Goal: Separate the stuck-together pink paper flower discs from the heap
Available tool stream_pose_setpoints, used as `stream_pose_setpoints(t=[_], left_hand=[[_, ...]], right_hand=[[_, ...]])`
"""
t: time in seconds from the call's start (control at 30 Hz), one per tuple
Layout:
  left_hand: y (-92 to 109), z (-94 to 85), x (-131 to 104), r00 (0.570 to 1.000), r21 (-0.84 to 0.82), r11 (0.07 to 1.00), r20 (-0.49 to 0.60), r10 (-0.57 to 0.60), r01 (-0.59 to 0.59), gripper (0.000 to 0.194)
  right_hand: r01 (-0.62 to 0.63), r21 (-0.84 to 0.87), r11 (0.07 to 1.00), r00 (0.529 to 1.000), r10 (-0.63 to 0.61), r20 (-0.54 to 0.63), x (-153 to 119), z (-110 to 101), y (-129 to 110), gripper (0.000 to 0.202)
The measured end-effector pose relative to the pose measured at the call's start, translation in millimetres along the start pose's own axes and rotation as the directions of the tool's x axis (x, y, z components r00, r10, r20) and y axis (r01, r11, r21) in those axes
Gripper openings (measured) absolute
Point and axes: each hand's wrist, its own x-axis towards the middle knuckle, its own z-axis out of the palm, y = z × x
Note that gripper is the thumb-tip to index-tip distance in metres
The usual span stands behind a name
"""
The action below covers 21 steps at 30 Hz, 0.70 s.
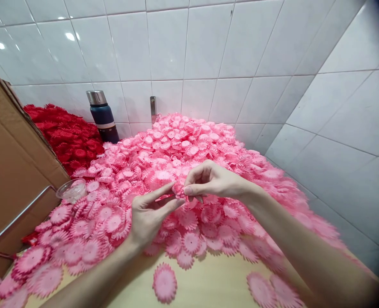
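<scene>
Between my two hands, above a big heap of pink petal discs (138,167), is a small bunched pink fabric flower (178,190). My left hand (149,216) holds it from the left, thumb and fingertips on either side. From the right, my right hand (208,182) pinches its edge with thumb and forefinger, the other fingers curled in. My fingers partly cover the flower, so its centre cannot be made out. One loose pink disc (165,282), round with a scalloped edge, lies flat in front of my hands.
The heap rests on a pale wooden table (134,282) against white tiled walls (205,42). At the left stand a cardboard box (13,162), a metal wire frame (22,218) and a clear plastic cup (72,190). Behind are a dark blue bottle (102,115) and red petals (70,137).
</scene>
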Motion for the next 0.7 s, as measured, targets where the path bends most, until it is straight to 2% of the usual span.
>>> stream_pose_setpoints(t=[0.1,0.17,0.23,0.3,0.37,0.5,0.7], left_hand=[[1.1,0.5,2.3,0.998,0.030,0.999,-0.059,0.031,-0.029,0.023],[0.7,0.9,4.3,0.997,0.033,0.999,-0.061,0.039,-0.037,0.023],[-0.8,0.6,6.0,0.998,-0.004,0.999,-0.044,0.034,-0.034,0.026],[-2.3,-0.4,7.0,1.000,-0.018,1.000,-0.002,0.019,-0.019,0.020],[-3.0,-1.8,7.1,0.999,0.042,0.999,0.052,-0.005,0.003,0.011],[-2.4,-2.9,7.2,0.996,0.186,0.982,0.089,-0.032,0.015,0.010],[-3.2,-1.9,9.1,0.990,0.237,0.971,0.141,-0.003,-0.030,0.009]], right_hand=[[0.012,-0.002,1.000,0.999,-0.012,-0.032,-2.3,-5.5,1.1,0.017],[0.007,-0.018,1.000,0.999,-0.008,-0.046,-3.2,-6.9,0.6,0.018],[0.003,-0.049,0.999,0.999,-0.005,-0.049,-3.0,-5.1,-0.9,0.018],[-0.001,-0.082,0.997,0.999,-0.004,-0.050,-2.1,-0.8,-3.1,0.018],[-0.013,-0.119,0.993,0.999,0.008,-0.049,-1.0,4.3,-5.6,0.018],[-0.041,-0.196,0.980,0.998,0.030,-0.058,-0.2,9.5,-8.8,0.018],[-0.026,-0.161,0.987,0.998,0.017,-0.056,-0.9,2.5,-4.5,0.021]])
